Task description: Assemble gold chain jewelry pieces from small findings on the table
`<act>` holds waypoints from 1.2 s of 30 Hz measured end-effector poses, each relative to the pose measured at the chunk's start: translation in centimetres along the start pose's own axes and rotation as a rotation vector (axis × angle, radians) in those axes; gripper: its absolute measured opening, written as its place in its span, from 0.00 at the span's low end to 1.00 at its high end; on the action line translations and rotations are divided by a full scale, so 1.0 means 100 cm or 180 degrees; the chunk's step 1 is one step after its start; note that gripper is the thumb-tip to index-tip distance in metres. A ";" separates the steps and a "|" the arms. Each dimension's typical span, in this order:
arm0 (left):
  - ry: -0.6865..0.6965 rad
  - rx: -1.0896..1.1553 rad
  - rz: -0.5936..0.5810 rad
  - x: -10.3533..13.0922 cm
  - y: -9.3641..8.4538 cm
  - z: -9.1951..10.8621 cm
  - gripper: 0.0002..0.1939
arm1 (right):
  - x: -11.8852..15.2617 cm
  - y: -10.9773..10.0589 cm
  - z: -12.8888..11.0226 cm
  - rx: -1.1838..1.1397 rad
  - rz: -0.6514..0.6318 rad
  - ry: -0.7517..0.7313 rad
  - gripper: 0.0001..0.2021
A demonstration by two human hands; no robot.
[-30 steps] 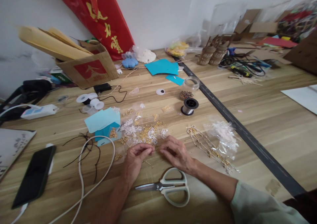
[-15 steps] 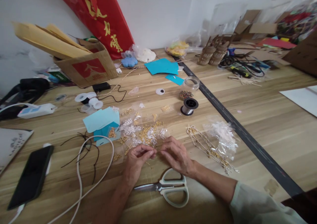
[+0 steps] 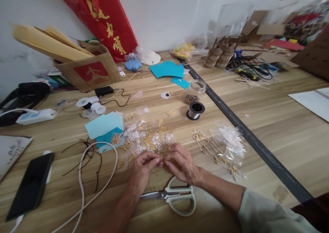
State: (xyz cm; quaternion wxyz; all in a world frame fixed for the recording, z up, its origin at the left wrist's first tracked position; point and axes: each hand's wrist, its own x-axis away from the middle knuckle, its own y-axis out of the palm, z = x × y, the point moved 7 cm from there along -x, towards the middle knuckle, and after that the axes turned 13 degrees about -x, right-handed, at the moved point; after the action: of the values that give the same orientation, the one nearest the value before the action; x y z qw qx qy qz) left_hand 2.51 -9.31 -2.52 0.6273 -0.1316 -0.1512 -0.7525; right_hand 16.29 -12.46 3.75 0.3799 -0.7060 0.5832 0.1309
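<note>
Beads (image 3: 155, 137) lay on the counter (image 3: 277, 99), just beyond the left hand (image 3: 144, 164) and right hand (image 3: 183, 162); left pinched thumb to finger, contents too small to tell; right curled, couldn't tell if pinching; step in hand looked like fine fingertip work; next move likely called for a steady pinch; scissors (image 3: 168, 195) crowded the near side, chains (image 3: 219, 158) the right; wider room past the strip (image 3: 280, 167).
</note>
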 end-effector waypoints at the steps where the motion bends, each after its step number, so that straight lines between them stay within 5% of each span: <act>1: -0.0022 0.0007 -0.0004 0.000 0.000 0.000 0.09 | 0.000 0.000 0.000 0.0027 -0.0003 -0.0008 0.03; 36: -0.0024 0.0185 -0.0225 -0.001 0.003 -0.006 0.07 | 0.001 0.003 0.002 0.0210 -0.0043 -0.0103 0.02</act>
State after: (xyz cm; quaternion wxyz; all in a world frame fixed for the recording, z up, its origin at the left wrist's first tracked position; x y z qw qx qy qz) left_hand 2.86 -9.53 -3.10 0.6033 -0.1107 -0.1800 -0.7690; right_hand 16.14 -12.41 3.44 0.4132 -0.6948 0.5762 0.1206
